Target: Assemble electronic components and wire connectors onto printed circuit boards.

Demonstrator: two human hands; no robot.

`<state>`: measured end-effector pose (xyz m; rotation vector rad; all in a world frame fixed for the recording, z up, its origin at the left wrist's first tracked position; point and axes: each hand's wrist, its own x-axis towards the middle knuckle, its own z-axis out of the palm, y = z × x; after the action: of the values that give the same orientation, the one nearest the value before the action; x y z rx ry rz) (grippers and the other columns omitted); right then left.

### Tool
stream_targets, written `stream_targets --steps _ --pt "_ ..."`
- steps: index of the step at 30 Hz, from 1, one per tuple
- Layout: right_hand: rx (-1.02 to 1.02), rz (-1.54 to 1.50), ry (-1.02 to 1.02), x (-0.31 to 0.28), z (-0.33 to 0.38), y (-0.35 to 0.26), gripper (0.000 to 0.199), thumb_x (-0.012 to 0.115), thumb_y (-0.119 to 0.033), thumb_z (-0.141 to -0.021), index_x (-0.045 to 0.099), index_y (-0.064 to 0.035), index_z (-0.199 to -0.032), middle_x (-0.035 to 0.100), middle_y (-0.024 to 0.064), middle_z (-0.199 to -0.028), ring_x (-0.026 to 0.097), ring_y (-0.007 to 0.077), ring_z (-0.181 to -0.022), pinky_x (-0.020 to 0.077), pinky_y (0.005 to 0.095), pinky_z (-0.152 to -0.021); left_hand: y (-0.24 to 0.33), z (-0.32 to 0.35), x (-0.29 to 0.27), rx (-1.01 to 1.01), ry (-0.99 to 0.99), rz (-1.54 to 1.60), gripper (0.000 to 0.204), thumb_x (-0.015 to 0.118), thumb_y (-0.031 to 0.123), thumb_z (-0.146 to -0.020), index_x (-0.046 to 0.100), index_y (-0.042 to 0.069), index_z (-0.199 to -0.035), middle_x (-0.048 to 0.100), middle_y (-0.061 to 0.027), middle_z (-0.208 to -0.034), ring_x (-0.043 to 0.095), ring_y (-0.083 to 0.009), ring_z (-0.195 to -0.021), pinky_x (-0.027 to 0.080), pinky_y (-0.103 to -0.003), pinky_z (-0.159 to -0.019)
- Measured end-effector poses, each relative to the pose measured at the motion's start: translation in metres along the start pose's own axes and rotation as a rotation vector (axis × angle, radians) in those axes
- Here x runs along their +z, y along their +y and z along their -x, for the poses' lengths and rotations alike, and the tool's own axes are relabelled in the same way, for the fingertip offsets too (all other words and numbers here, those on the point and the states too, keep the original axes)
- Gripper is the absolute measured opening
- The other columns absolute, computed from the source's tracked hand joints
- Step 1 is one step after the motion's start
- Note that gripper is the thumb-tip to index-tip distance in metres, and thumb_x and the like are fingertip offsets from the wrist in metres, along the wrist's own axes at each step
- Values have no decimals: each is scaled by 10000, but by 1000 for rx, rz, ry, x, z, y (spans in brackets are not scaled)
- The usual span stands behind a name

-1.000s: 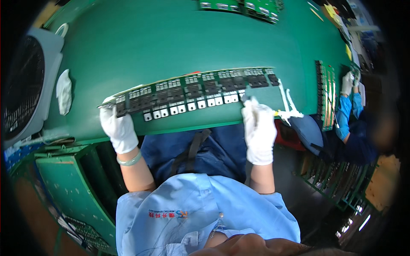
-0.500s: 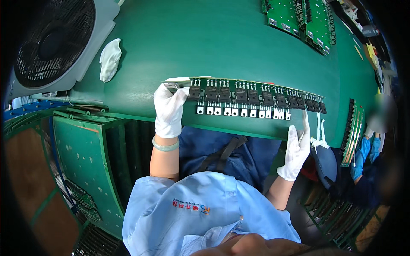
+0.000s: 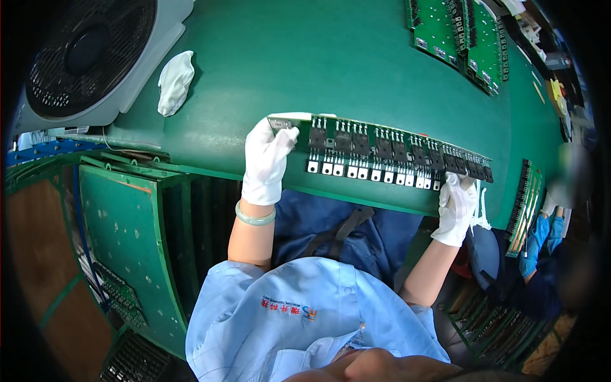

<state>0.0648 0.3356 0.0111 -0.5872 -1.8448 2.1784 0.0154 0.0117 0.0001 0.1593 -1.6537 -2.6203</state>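
Observation:
A long circuit board point(image 3: 384, 148) stands on edge above the green table. Black transistors with metal legs line its upper part, and a lower row shows pale metal tabs. My left hand point(image 3: 268, 159), in a white glove, pinches the board's left end at a grey metal piece. My right hand point(image 3: 457, 209), also gloved in white, has its bent fingers closed against the transistors near the right end. The board's far face is hidden, as are some right fingertips behind the parts.
A grey fan point(image 3: 89, 60) stands at the back left, near a crumpled white glove point(image 3: 175, 83). More green circuit boards point(image 3: 439, 38) lie at the back right. Another person's blue-gloved hands point(image 3: 540, 235) are by a board point(image 3: 526, 207) at the right. Green racks point(image 3: 121, 223) flank me.
My right hand has risen from below the board, its fingers closing on the transistors at the right end. Board and left hand appear slightly further right and lower.

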Motion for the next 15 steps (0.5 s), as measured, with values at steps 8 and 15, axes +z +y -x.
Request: stream_targets --steps 8,15 --pt "-38 -35 -12 -25 6 15 534 692 -181 -759 571 100 -1197 658 48 -798 339 5 -423 211 167 -379 -4 -14 -36 99 -149 -902 168 557 107 -924 606 19 -1058 628 -61 -952 586 -126 -771 486 -283 -624" --pt "20 -115 -205 -33 7 23 612 723 -305 -766 568 111 -1187 680 96 -878 468 14 -532 314 166 -455 18 -11 -17 -268 -43 -181 362 559 165 -911 563 -64 -1192 635 -73 -1060 588 -120 -903 455 -254 -800"
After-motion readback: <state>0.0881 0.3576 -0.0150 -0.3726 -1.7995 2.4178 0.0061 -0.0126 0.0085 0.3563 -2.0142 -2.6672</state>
